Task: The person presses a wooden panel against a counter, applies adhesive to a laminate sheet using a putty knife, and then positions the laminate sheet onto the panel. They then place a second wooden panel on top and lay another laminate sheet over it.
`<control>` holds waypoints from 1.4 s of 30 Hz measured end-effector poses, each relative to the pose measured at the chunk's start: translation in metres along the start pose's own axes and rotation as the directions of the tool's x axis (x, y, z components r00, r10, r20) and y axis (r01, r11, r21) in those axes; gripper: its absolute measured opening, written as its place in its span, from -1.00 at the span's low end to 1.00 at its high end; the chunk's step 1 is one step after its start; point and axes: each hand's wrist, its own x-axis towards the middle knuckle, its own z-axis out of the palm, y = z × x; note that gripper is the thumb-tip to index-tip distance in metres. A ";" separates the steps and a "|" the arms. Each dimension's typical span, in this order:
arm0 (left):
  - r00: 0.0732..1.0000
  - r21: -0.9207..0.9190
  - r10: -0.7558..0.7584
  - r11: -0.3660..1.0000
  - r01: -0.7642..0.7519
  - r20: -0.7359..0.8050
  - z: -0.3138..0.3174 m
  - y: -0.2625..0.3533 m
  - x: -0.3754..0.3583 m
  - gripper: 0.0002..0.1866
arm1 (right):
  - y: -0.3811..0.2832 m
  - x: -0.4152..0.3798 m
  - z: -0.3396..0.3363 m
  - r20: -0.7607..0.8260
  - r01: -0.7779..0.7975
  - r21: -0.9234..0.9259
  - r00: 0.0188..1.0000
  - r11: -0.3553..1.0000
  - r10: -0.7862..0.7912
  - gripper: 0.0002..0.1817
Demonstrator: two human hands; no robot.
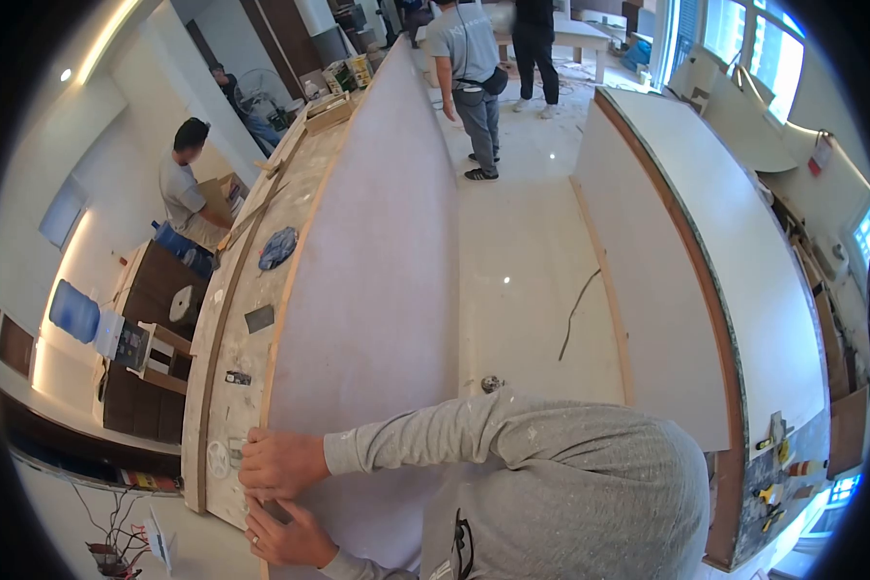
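The right hand (282, 462), at lower left of the frame, lies over the wooden strip (305, 228), its fingers bent and close together. Just below it in the frame, the left hand (290, 534) rests at the same strip, fingers partly bent, a ring on one of them. Whether either hand pinches the strip, or something small between them, I cannot tell.

The strip runs along the left edge of the pale panel (382, 261), which stretches from lower left to top centre. A grey sleeve (425, 435) crosses the panel's lower part.

Left of the strip is the stained bench (246, 353). On it, going up from the right hand, are a clear ring (219, 459), a small dark item (238, 378), a grey plate (259, 319) and a crumpled blue bundle (278, 248).

Farther out, loose wires (116, 541) stick up at lower left, and a blue jug (74, 309) stands at left. At upper left a person (177, 184) is beside a box (220, 196); at top centre another person, in a grey shirt (462, 39), stands on the pale floor (522, 232). A dark strap (577, 314) lies on that floor. At right is a white board (744, 222), with tools (771, 495) near its lower end.
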 end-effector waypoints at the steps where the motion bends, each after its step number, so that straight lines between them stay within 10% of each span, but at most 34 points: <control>1: 1.000 -0.001 -0.002 1.000 0.002 0.003 -0.001 0.001 0.000 -0.57 | 0.000 0.000 0.000 0.000 0.002 -0.002 1.000 1.000 -0.002 -0.71; 42: 0.997 -0.011 -0.050 0.999 0.050 0.055 0.001 -0.002 -0.001 -0.55 | 0.000 0.002 -0.002 0.014 -0.021 0.032 1.000 0.999 0.020 -0.73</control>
